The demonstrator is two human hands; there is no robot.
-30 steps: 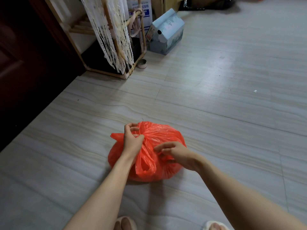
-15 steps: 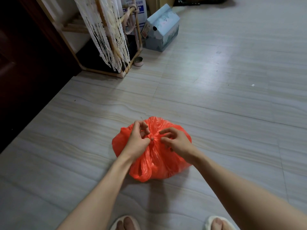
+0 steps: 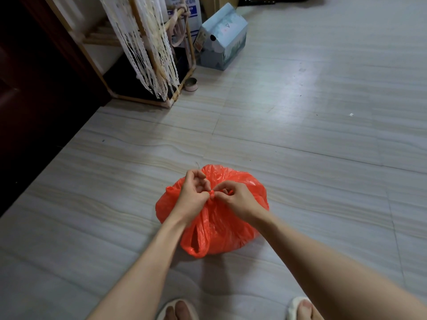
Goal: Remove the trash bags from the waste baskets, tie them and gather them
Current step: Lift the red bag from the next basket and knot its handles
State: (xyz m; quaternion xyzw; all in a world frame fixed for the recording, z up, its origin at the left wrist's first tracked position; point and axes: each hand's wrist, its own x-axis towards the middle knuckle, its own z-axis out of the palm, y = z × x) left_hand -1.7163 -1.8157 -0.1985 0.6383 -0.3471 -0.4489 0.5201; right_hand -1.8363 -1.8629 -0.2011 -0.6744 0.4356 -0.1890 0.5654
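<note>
Left hand (image 3: 193,195) on top of red trash bag (image 3: 221,227), fingers curled, thumb and forefinger pinching the twisted plastic at the knot (image 3: 211,194). Right hand (image 3: 238,199) just beside it, across the knot, fingertips likewise pinched on the plastic. Both hands meeting at the knot, nearly touching.

Bag directly under both hands, resting on the floor (image 3: 323,158), full and rounded, contents hidden by the opaque plastic. Loose handle loop (image 3: 199,239) hanging down the near side, below the left wrist. Bag mouth gathered into the small knot between the fingertips.

Well beyond the left hand, far left: dark wooden door (image 3: 34,88). Next over, a light wooden frame (image 3: 143,100) draped with white lace strips (image 3: 150,47). Small round tin (image 3: 191,84) on the floor at the frame's corner. Further right, beyond the hands, a pale blue carton (image 3: 223,38) with a round hole in its side, standing on the floor; contents not visible.

Floor pale grey, streaked tile, with a bright patch of light beyond the right hand. Two feet in light slippers (image 3: 178,310) at the near edge, below the forearms.
</note>
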